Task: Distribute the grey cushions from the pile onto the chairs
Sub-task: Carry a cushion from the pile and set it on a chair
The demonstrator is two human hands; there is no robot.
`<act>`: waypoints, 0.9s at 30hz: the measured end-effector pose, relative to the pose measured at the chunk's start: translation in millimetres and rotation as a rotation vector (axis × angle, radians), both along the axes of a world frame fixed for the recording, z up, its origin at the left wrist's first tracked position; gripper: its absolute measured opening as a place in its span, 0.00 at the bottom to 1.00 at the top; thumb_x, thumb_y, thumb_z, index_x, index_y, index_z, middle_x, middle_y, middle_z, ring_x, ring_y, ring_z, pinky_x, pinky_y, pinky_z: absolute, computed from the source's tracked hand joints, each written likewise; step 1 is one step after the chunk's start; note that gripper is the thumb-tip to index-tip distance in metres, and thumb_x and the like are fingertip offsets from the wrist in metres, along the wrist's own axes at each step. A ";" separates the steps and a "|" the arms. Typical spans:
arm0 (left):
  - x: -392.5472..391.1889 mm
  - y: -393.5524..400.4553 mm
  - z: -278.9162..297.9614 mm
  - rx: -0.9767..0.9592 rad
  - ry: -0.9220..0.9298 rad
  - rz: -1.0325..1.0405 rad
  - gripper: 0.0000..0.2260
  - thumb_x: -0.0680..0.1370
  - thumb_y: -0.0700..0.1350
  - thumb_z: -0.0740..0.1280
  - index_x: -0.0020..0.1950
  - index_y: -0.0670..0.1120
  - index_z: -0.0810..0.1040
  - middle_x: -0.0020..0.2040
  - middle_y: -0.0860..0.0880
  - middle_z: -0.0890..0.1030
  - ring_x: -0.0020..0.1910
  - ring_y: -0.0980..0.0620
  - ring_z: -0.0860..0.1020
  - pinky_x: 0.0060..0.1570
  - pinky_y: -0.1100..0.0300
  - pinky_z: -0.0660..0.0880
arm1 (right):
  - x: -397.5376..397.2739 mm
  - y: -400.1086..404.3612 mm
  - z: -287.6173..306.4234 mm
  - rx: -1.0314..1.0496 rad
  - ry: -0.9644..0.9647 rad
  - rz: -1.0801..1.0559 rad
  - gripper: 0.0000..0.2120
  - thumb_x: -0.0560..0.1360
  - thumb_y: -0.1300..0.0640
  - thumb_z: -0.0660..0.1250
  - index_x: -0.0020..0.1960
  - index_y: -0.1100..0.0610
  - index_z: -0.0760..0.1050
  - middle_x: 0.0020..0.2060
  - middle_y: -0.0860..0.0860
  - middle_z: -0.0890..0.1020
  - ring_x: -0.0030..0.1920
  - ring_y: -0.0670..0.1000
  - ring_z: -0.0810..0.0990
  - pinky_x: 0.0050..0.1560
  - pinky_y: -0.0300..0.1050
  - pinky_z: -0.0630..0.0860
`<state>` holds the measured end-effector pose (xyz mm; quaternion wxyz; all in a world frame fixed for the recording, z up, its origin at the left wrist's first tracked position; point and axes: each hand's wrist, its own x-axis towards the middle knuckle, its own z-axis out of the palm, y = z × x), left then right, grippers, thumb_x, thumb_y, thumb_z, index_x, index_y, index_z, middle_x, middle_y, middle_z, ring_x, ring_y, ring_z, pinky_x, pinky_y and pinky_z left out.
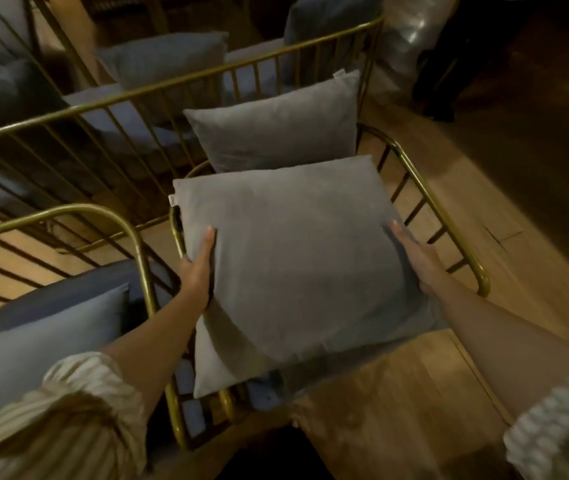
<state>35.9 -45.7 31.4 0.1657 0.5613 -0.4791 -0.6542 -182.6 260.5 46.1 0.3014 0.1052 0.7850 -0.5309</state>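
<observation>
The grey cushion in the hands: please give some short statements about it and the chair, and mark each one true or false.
1. Both hands hold the front cushion, the left hand on its left edge and the right hand on its right edge. True.
2. A second cushion leans upright against the backrest of the chair. True.
3. The chair frame is white plastic. False: it is gold-coloured metal bars.
4. The floor is carpeted. False: it shows wooden boards.
5. The chair on the left has a cushion too. True.
</observation>
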 end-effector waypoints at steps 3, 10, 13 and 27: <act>36.3 -26.4 30.1 -0.106 0.007 0.087 0.45 0.70 0.71 0.66 0.78 0.47 0.63 0.74 0.44 0.70 0.70 0.40 0.71 0.71 0.42 0.65 | 15.7 -41.4 14.4 -0.129 -0.012 0.024 0.55 0.55 0.24 0.74 0.72 0.57 0.72 0.65 0.51 0.80 0.64 0.56 0.78 0.64 0.49 0.73; 154.7 -104.2 91.3 -0.268 0.026 0.247 0.41 0.72 0.71 0.64 0.76 0.46 0.66 0.72 0.45 0.73 0.69 0.41 0.72 0.67 0.48 0.68 | 68.9 -176.2 48.0 -0.302 -0.045 0.238 0.39 0.60 0.35 0.78 0.64 0.55 0.78 0.56 0.53 0.85 0.57 0.56 0.83 0.64 0.54 0.76; 213.9 -138.8 108.1 -0.257 -0.024 0.319 0.41 0.73 0.70 0.63 0.77 0.45 0.63 0.74 0.44 0.71 0.71 0.41 0.70 0.69 0.46 0.66 | 108.9 -231.3 64.2 -0.335 -0.025 0.367 0.29 0.71 0.45 0.75 0.67 0.56 0.74 0.59 0.54 0.82 0.55 0.55 0.81 0.53 0.48 0.78; 381.7 -341.6 148.6 -0.226 0.047 0.226 0.50 0.62 0.68 0.74 0.77 0.46 0.62 0.74 0.47 0.69 0.74 0.42 0.66 0.73 0.43 0.63 | 262.5 -472.6 76.7 -0.425 -0.082 0.455 0.28 0.71 0.57 0.76 0.69 0.58 0.71 0.61 0.56 0.81 0.54 0.55 0.82 0.48 0.48 0.79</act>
